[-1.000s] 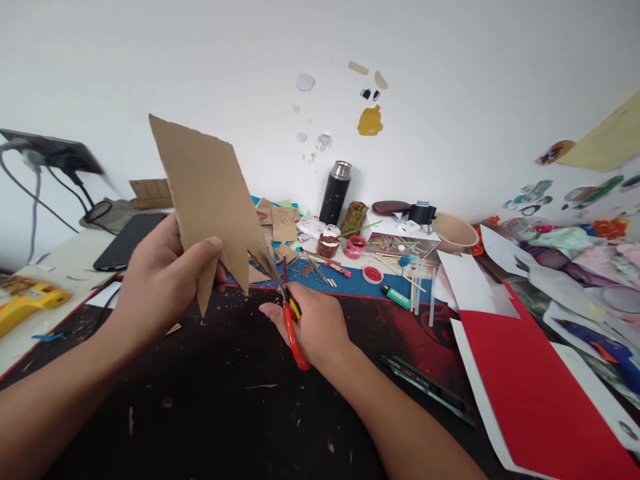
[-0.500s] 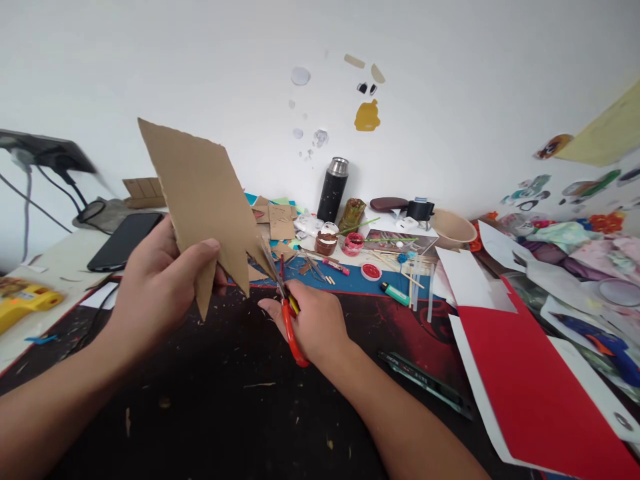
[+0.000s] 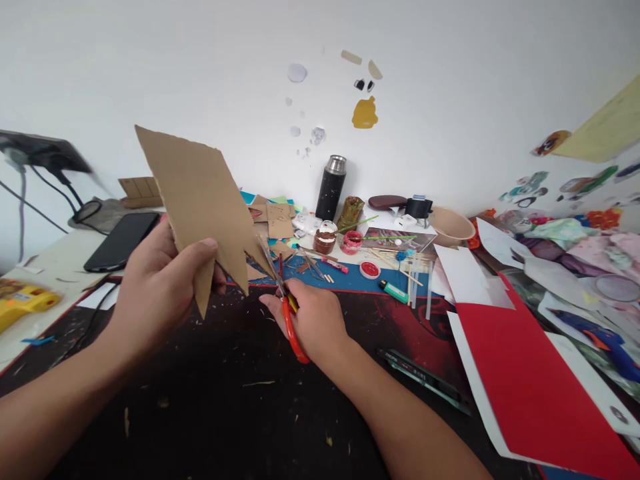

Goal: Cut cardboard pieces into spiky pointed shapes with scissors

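A brown sheet of cardboard (image 3: pixel 197 183) is held up and tilted above the dark mat, its lower edge cut into pointed, ragged strips. My left hand (image 3: pixel 163 277) grips it near the lower left, thumb on the front face and fingers behind. In my right hand (image 3: pixel 317 317) are scissors (image 3: pixel 290 327) with red handles. Their blades point up and left and meet the cardboard's lower right corner. Whether the blades are parted there is hard to make out. Some fingers of my right hand are hidden behind the handles.
A dark mat (image 3: pixel 200 400) with scraps covers the desk. Behind stand a black flask (image 3: pixel 331 187), paint jars (image 3: pixel 351 243) and sticks. To the right lie a utility knife (image 3: pixel 425 380), a red sheet (image 3: pixel 530 373) and a blue glue gun (image 3: pixel 600 337); a phone (image 3: pixel 123 241) is at left.
The view has shifted slightly. The cardboard's top edge sits a little lower, while both hands keep their grips and the scissors stay at the same corner.
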`<state>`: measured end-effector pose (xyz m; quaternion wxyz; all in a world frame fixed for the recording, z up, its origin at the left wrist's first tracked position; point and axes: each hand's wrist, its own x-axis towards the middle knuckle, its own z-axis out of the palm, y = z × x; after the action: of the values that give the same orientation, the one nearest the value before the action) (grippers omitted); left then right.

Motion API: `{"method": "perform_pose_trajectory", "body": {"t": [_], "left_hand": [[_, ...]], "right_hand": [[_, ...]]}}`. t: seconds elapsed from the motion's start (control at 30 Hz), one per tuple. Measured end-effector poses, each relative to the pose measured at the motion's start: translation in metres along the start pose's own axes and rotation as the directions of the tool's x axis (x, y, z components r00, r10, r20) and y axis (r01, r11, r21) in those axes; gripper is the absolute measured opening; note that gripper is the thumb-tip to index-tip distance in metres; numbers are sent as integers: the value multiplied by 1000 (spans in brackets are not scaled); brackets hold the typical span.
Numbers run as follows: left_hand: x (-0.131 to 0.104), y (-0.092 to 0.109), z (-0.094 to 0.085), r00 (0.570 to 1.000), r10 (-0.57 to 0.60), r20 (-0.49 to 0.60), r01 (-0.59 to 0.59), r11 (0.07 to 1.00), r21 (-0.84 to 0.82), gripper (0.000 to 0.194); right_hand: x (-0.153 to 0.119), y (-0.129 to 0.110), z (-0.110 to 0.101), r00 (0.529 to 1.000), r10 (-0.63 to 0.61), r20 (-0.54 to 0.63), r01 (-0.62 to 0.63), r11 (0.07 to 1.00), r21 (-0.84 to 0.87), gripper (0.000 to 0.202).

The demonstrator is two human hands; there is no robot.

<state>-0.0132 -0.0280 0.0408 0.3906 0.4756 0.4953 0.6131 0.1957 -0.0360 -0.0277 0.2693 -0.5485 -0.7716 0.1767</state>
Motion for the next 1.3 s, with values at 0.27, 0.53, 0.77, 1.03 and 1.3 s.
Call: {"method": "perform_pose_trajectory", "body": {"t": [0.27,0.53,0.77,1.03,1.3], "left_hand": [[-1,3,2,1000,-14,-21,15,999,31,15],[3,-2,-1,999,-43,-32,46,994,96,19],[4,-3,-1,999,-29,-35,32,995,92,21],[6,-2,-3,1000,-2,-27,7,987,162,24],[5,1,-5,1000,-5,-24,9,982,191,30]], "right_hand": [[-1,3,4,1000,20,-11,-19,998,59,40],[1,2,1,999,45,-18,-39,964,262,32],[-1,2,2,998,69,-10,-61,932,356,30],[2,7,9,997,41,67,-62,932,357,34],[2,9,6,993,29,118,-61,959,278,40]]}}
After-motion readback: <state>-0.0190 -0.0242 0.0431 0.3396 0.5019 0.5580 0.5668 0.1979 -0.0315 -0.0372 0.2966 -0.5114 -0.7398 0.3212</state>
